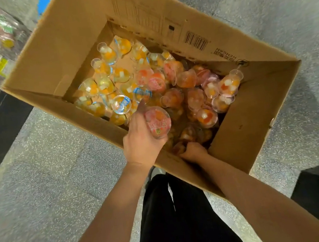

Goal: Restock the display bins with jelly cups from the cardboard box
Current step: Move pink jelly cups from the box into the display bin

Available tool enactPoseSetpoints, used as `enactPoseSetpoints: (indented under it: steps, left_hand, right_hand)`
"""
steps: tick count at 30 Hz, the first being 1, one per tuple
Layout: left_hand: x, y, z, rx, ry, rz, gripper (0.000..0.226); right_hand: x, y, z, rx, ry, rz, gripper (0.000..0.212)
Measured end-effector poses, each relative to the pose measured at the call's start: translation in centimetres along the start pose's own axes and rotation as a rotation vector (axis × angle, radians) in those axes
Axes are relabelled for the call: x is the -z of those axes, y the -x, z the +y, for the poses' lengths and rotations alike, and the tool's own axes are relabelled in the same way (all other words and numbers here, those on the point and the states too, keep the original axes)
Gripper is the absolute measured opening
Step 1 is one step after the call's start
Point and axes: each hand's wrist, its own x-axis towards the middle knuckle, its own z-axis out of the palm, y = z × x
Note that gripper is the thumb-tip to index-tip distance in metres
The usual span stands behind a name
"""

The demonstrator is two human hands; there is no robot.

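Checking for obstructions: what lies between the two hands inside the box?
Head view: only loose jelly cups lie between left hand and right hand.

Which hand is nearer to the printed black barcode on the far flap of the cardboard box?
Left. The left hand, holding a pink-lidded clear jelly cup, is over the box's near edge, below the barcode. The right hand is lower, in the near corner.

Brown cardboard box [75,42], orange-yellow and pink-red jelly cups [107,85], speckled grey floor [45,168], black trousers [179,219].
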Motion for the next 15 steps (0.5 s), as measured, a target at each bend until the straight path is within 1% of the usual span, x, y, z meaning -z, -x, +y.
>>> enactPoseSetpoints:
  steps: [3, 5, 7, 9, 11, 13, 15]
  left_hand:
    - [-0.3, -0.3, 0.1, -0.001, -0.001, -0.010, 0.086]
    - [-0.4, -0.2, 0.1, -0.007, -0.023, -0.009, 0.083]
    - [-0.3, -0.1, 0.1, -0.038, -0.018, -0.014, 0.089]
    - [-0.1, -0.1, 0.1, -0.045, -0.003, -0.032, 0.093]
    - [0.0, -0.1, 0.2, -0.033, -0.012, -0.063, 0.095]
    - [0.1, -0.1, 0.4, -0.036, -0.026, -0.074, 0.097]
    - [0.1, -0.2, 0.3, -0.057, -0.025, -0.072, 0.098]
  right_hand:
    - [-0.6, -1.4, 0.1, -0.083, 0.016, 0.040, 0.067]
    - [-1.1, -2.1, 0.5, -0.081, 0.068, 0.082, 0.061]
    - [-1.5, -2.4, 0.9, -0.073, 0.090, 0.136, 0.055]
    - [-1.7, -2.3, 0.9, -0.065, 0.061, 0.158, 0.052]
    - [-1.4, -1.9, 0.8, -0.052, -0.058, 0.146, 0.050]
    - [-1.2, -1.2, 0.9, -0.036, -0.230, 0.107, 0.045]
    - [-1.1, -0.2, 0.9, -0.048, -0.441, 0.104, 0.041]
